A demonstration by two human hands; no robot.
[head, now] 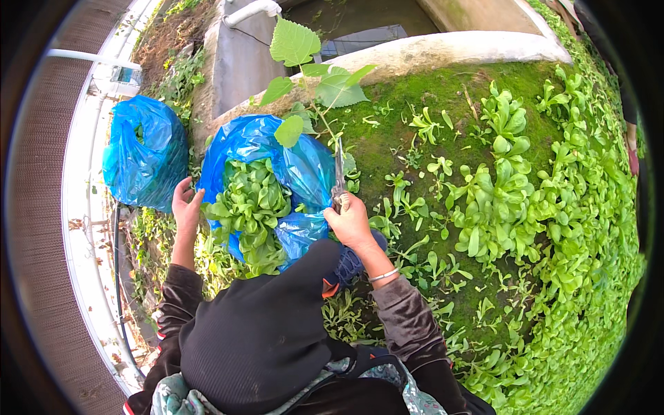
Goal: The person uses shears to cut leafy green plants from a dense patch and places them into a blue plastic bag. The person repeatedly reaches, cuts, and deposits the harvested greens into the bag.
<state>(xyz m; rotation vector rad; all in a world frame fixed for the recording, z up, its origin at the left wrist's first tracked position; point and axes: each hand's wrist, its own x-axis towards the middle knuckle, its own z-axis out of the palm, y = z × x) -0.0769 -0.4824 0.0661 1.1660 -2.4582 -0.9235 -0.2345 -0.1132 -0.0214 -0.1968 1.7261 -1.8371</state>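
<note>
A blue plastic bag point(306, 168), its mouth spread, stands before me with leafy greens point(251, 202) heaped inside. My left hand point(185, 207) is at the bag's left rim, thumb and fingers apart, the thumb by the plastic. In my right hand point(350, 220) is a metal cutting tool point(339, 171), its narrow blade pointing away from me. Whether it is a knife or shears cannot be made out. The right thumb meets the bag's right edge; a grip on the plastic there is unclear.
Another filled blue bag point(145, 155) stands at the left by white pipes. A broad-leaved sapling point(316, 93) rises beyond the open bag. Growing greens point(503, 197) cover the mossy soil point(384, 135) to the right. A low concrete wall point(425, 49) borders a water basin point(363, 21).
</note>
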